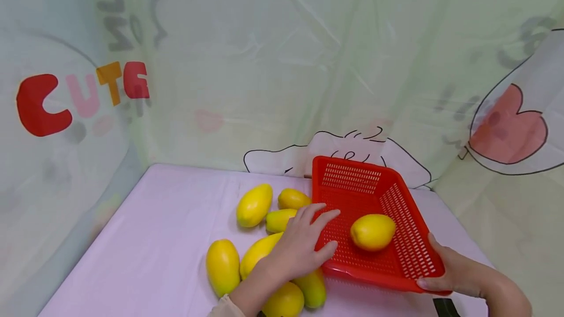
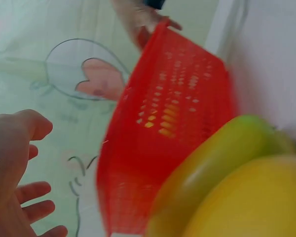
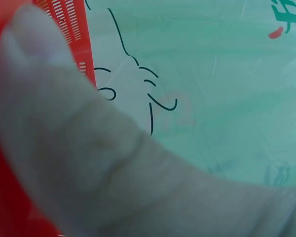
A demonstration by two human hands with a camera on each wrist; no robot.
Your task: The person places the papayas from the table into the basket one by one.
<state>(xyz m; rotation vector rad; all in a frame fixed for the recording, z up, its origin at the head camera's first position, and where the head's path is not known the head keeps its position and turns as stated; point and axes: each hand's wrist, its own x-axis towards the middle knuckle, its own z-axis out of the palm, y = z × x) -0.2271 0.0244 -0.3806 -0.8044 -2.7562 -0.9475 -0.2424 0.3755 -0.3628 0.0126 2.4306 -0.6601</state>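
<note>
Your right hand (image 1: 456, 270) grips the red basket (image 1: 374, 279) at four o'clock; your left hand (image 1: 304, 242), fingers spread, hangs at nine

Thin, creased sheeting (image 1: 229, 62) in pale green closes us in at the far side, left and right, beyond a lilac-covered table (image 1: 128, 248). Big coloured letters (image 1: 43, 121) brighten the left; a pinkish-red heart (image 1: 511, 133) is printed at right.
</note>
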